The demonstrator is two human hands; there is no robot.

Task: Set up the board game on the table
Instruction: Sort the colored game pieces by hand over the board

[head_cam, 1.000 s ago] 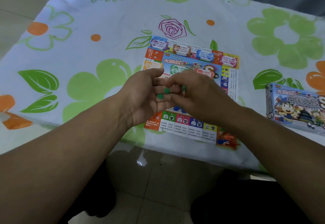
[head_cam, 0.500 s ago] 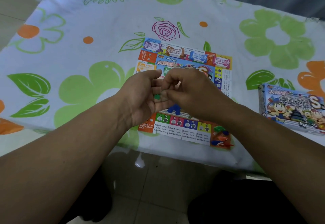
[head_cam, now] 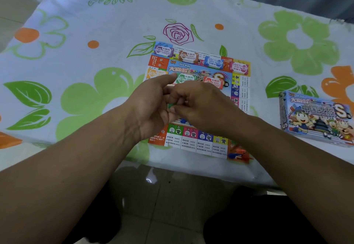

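Note:
The paper game board (head_cam: 197,141) lies flat near the table's front edge. Stacks of play money (head_cam: 188,56) sit along its far side and middle. My left hand (head_cam: 149,109) hovers over the board, cupped, with its fingers curled round small green pieces (head_cam: 171,106). The fingertips of my right hand (head_cam: 203,103) reach into that palm and pinch at the green pieces. A blue piece (head_cam: 183,121) shows just under my hands. More blue and orange pieces (head_cam: 238,154) lie on the board's near right corner.
The game box (head_cam: 316,117) lies on the right side of the table, apart from the board. A flowered cloth (head_cam: 76,55) covers the table, and its front edge runs just below the board. Tiled floor shows beneath.
My hands have stayed together over the board. The right fingertips have pushed deeper into the left palm, so fewer green pieces show. The view has shifted slightly.

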